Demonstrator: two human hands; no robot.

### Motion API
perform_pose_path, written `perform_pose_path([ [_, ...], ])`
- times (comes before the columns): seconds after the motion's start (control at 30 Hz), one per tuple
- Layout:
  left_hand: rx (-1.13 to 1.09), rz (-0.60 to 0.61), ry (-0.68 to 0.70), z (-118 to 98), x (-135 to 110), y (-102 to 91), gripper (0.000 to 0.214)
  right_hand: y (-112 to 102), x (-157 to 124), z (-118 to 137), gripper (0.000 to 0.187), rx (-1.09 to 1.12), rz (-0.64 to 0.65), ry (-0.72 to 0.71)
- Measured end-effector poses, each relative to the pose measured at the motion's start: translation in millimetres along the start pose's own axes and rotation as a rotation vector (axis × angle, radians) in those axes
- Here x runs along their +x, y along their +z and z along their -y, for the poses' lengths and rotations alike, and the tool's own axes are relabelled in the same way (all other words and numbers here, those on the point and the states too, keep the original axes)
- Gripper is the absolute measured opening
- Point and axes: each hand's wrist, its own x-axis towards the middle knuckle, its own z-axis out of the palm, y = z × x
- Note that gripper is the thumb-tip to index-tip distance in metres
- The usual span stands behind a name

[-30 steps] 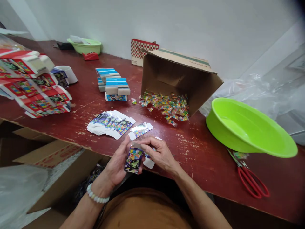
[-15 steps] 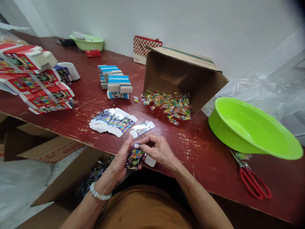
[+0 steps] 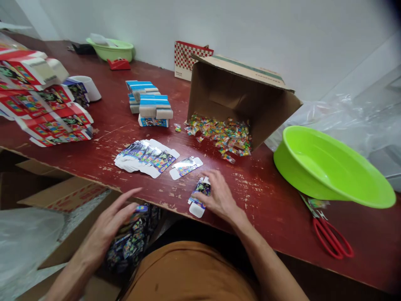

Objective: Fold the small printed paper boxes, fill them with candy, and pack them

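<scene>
My left hand (image 3: pixel 108 223) is open, fingers spread, above a carton of finished purple candy boxes (image 3: pixel 133 242) below the table edge. A small purple box (image 3: pixel 140 208) shows just past its fingertips, apparently loose. My right hand (image 3: pixel 219 194) grips another small purple candy box (image 3: pixel 200 189) at the table's front edge, thumb on one side and fingers on the other; its white end flaps stick out. Just beyond it lies a flat purple box (image 3: pixel 187 168), beside a fanned pile of flat boxes (image 3: pixel 147 158).
Wrapped candies (image 3: pixel 224 136) spill from a tipped cardboard carton (image 3: pixel 238 98). A green basin (image 3: pixel 332 167) and red-handled scissors (image 3: pixel 332 236) are at right. Blue box bundles (image 3: pixel 153 106) stand at the back, stacked red bundles (image 3: pixel 53 110) at left.
My left hand has moved down and left with the purple box and opened over the carton. My right hand has left that box and taken hold of another at the table edge.
</scene>
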Motion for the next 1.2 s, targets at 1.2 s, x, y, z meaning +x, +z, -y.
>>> perform_pose_path([
  [1.2, -0.42, 0.703, -0.079, -20, -10, 95.0, 0.028, -14, -12, 45, 0.045, 1.229, 0.213, 0.22],
])
